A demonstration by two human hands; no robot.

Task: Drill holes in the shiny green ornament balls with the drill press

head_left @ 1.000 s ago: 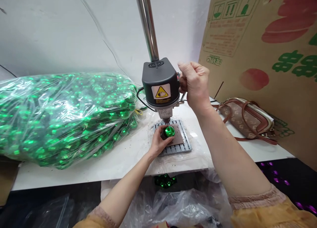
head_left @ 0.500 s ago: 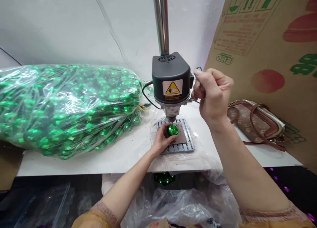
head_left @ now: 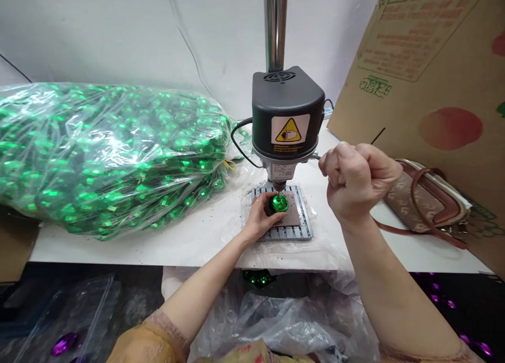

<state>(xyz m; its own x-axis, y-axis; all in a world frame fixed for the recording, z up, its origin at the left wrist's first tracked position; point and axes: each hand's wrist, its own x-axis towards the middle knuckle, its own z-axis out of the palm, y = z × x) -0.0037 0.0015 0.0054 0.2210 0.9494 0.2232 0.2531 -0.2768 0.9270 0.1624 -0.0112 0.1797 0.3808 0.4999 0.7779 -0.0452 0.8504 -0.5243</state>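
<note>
My left hand (head_left: 260, 215) is closed around a shiny green faceted gem (head_left: 280, 202), thumb in front and fingers behind. The gem rests on a small brown board (head_left: 292, 215) on the slotted metal base (head_left: 305, 231) of a bench drill press (head_left: 288, 110). The drill's chuck (head_left: 279, 185) is directly above the gem, and its thin bit reaches down to the gem's top; how deep it goes I cannot tell. On the drill's right side, my right hand (head_left: 357, 179) makes a fist around the feed lever (head_left: 315, 156), mostly hidden by the fingers.
A large clear bag of green gems (head_left: 114, 163) lies left of the drill on the white table (head_left: 130, 252). To the right are a brown handbag (head_left: 426, 197) and a tall cardboard box (head_left: 426, 79). Crumpled plastic (head_left: 284, 321) hangs below the table's front edge.
My right hand has come down with the lever, and the drill bit has lowered onto the gem. My left hand keeps its hold. The camera view has shifted slightly.
</note>
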